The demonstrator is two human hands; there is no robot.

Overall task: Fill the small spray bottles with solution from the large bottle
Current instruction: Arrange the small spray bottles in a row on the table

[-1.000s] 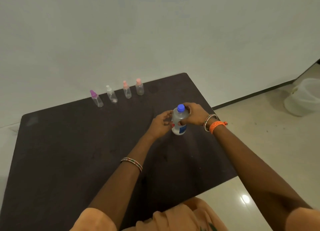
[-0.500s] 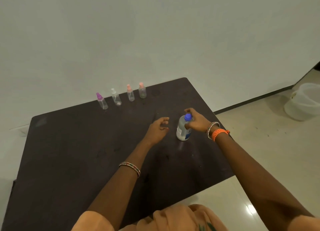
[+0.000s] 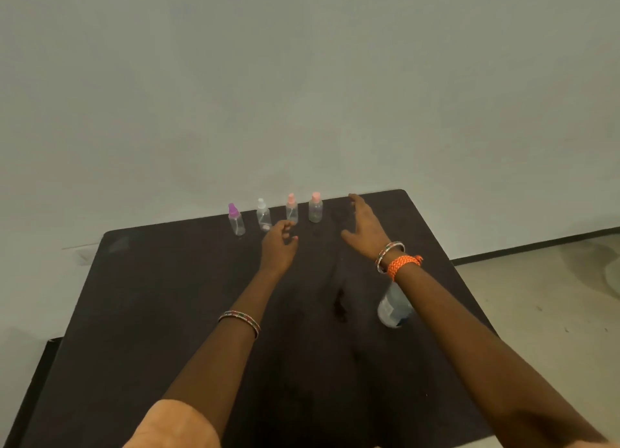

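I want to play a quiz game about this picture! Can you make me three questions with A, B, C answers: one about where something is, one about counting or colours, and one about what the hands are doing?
1. Where does the large bottle stand?
A. In the row at the table's far edge
B. On the table under the right forearm
C. On the floor

2. How many small spray bottles stand in the row?
A. Two
B. Six
C. Four

3. What is the right hand doing?
A. Reaching out, fingers spread, holding nothing
B. Gripping the large bottle
C. Twisting a purple cap

Answers:
1 B: it shows just below the right wrist, partly hidden by the arm.
2 C: the purple-capped bottle, the white-capped bottle and two pink-capped bottles.
3 A: its fingers are straight and nothing is in it; the left hand is empty too.
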